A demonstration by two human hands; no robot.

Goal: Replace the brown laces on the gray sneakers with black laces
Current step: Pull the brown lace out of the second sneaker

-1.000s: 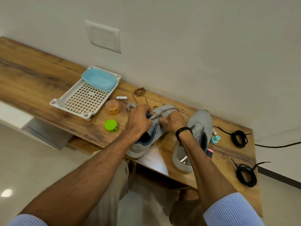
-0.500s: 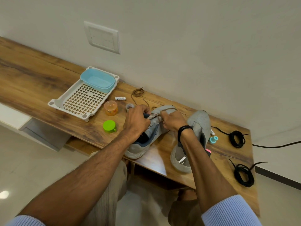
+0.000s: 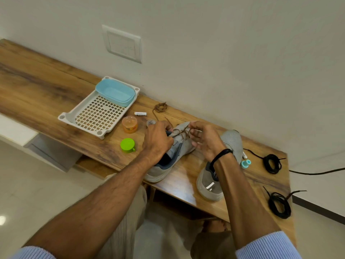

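left grip (image 3: pixel 158 140): fingers curled over the tongue of the gray sneaker (image 3: pixel 178 148), holding it.
right grip (image 3: pixel 204 139): thumb and forefinger pinched the brown lace (image 3: pixel 182 132) above that sneaker; other fingers loosely spread.
black laces (image 3: pixel 271 163): lay coiled, well right of the sneaker.

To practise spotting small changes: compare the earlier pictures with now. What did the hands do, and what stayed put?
The right hand lifted and spread its fingers, pinching the brown lace and drawing it up from the laced sneaker. The left hand still grips that sneaker. The other sneaker, black laces and tray stayed put.
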